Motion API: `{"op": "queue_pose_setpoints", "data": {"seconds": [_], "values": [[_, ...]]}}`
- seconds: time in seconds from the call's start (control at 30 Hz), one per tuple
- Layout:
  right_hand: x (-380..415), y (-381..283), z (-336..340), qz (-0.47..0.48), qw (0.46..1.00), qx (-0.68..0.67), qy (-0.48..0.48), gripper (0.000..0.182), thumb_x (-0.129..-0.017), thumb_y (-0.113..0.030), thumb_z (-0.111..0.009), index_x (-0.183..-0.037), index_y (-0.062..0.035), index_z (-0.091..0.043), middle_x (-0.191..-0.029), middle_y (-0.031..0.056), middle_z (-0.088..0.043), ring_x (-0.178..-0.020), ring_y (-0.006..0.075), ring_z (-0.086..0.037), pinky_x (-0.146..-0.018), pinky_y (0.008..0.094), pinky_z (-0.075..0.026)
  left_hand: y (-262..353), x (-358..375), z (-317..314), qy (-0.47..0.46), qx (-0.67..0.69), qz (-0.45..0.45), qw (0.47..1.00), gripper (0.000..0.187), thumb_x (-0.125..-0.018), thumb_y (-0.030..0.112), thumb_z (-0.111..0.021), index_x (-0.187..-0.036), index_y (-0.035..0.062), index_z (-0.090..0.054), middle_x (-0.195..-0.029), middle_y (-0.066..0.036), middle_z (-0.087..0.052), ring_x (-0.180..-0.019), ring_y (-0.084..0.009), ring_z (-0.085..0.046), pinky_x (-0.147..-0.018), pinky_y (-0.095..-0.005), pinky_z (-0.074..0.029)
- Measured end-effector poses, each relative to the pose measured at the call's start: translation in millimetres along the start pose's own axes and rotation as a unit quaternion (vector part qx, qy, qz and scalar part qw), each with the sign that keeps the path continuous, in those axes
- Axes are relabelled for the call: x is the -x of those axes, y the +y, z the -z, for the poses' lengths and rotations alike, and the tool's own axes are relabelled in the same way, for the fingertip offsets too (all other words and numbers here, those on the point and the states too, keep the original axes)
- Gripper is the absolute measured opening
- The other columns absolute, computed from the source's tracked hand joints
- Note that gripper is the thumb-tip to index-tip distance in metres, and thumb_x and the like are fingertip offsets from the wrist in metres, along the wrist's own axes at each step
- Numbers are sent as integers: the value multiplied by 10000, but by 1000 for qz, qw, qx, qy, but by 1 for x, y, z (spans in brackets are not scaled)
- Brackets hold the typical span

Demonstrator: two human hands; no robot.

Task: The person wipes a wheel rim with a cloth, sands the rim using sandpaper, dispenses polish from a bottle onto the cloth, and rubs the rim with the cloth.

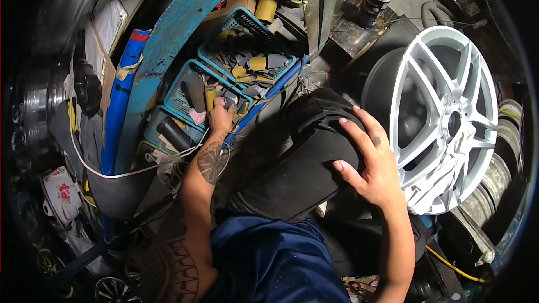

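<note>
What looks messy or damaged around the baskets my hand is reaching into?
The left hand digs in a blue basket where sanding scraps and rolls lie jumbled. The blue metal frame beside it has chipped, worn paint. The silver wheel by the right hand shows no damage.

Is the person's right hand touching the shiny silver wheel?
No, the right hand lies flat on the black-clad knee, just beside the silver wheel, while the left hand reaches into a blue basket.

Blue beam [168, 39] and wheel [443, 118] flank crowded baskets [185, 98].
</note>
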State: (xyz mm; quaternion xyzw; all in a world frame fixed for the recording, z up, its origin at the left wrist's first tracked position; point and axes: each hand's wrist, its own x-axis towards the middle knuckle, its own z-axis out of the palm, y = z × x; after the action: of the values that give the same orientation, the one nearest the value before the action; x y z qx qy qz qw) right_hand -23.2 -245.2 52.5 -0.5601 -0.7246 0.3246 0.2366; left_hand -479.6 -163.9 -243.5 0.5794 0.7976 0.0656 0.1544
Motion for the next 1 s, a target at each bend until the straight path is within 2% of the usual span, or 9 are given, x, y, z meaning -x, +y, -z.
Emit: {"op": "queue_pose_setpoints", "data": {"seconds": [0.17, 0.27, 0.3, 0.43, 0.73, 0.83, 0.93, 0.97, 1.0], "values": [[0, 0, 0, 1, 1000, -3, -1, 679, -848, -385, -815, -1442, -135, -602, -1552, 219, -480, -1406, 457, -476, -1161, 518, -414, 20, 2, 16, -13, 15, 49, 999, 381, -932, 335, -729, -1210, 108, -602, -859, -196, -731, -844, -444, -710, -763, -528, -535], [1, -1, 1, -5, 1000, 5, -2, 679, -851, -384, -813, -1447, -138, -599, -1553, 216, -480, -1405, 455, -479, -1159, 519, -415, 14, -9, 11, 76, -14, 58, 995, 399, -943, 343, -703, -1274, 130, -640, -881, -201, -748, -859, -424, -721, -777, -520, -545], [1, -1, 0, -1, 1000, 3, 1, 678, -854, -385, -810, -1449, -139, -597, -1553, 216, -480, -1404, 455, -480, -1158, 519, -416, 11, -12, 12, 52, 13, 109, 993, 320, -953, 315, -694, -1260, 223, -681, -1009, -233, -751, -969, -459, -712, -836, -545, -554], [4, -1, 1, -6, 1000, 6, 5, 672, -866, -388, -799, -1456, -143, -590, -1555, 216, -477, -1401, 458, -481, -1157, 518, -415, -13, -19, 18, 7, -1, 126, 992, 295, -953, 287, -668, -1222, 175, -716, -928, -191, -764, -894, -401, -734, -826, -489, -550], [3, -2, -2, 1, 1000, 8, 6, 666, -867, -376, -796, -1456, -146, -589, -1554, 216, -477, -1393, 460, -485, -1152, 517, -418, -32, -27, 13, 54, -21, 55, 997, 422, -971, 309, -674, -1343, 111, -686, -910, -180, -783, -817, -310, -771, -795, -452, -570], [2, -1, -2, 9, 1000, 9, 7, 669, -864, -372, -800, -1457, -144, -590, -1555, 215, -476, -1390, 457, -488, -1150, 514, -420, -10, -37, 23, 25, 39, 127, 991, 387, -951, 307, -731, -1262, 78, -731, -869, -137, -787, -739, -269, -759, -764, -430, -575], [2, -1, -1, 8, 1000, 2, 10, 671, -863, -370, -803, -1456, -141, -590, -1556, 214, -475, -1391, 452, -488, -1147, 510, -423, -48, -64, -11, -6, 198, 200, 960, 300, -879, 328, -813, -1072, 99, -807, -779, -120, -773, -783, -275, -753, -752, -425, -571], [3, 0, -1, 7, 1000, -2, 9, 671, -863, -370, -803, -1456, -139, -590, -1556, 214, -474, -1392, 451, -488, -1147, 509, -424, -41, -61, -1, 48, 116, 141, 982, 223, -874, 303, -835, -968, 101, -820, -743, -89, -759, -679, -216, -712, -684, -406, -568], [3, 0, 0, 6, 1000, 0, 9, 672, -864, -371, -803, -1457, -139, -589, -1556, 214, -474, -1393, 450, -488, -1147, 509, -424, -45, -62, 6, 33, 154, 146, 977, 225, -909, 306, -811, -966, 89, -814, -770, -78, -758, -636, -186, -678, -649, -357, -573]]}}
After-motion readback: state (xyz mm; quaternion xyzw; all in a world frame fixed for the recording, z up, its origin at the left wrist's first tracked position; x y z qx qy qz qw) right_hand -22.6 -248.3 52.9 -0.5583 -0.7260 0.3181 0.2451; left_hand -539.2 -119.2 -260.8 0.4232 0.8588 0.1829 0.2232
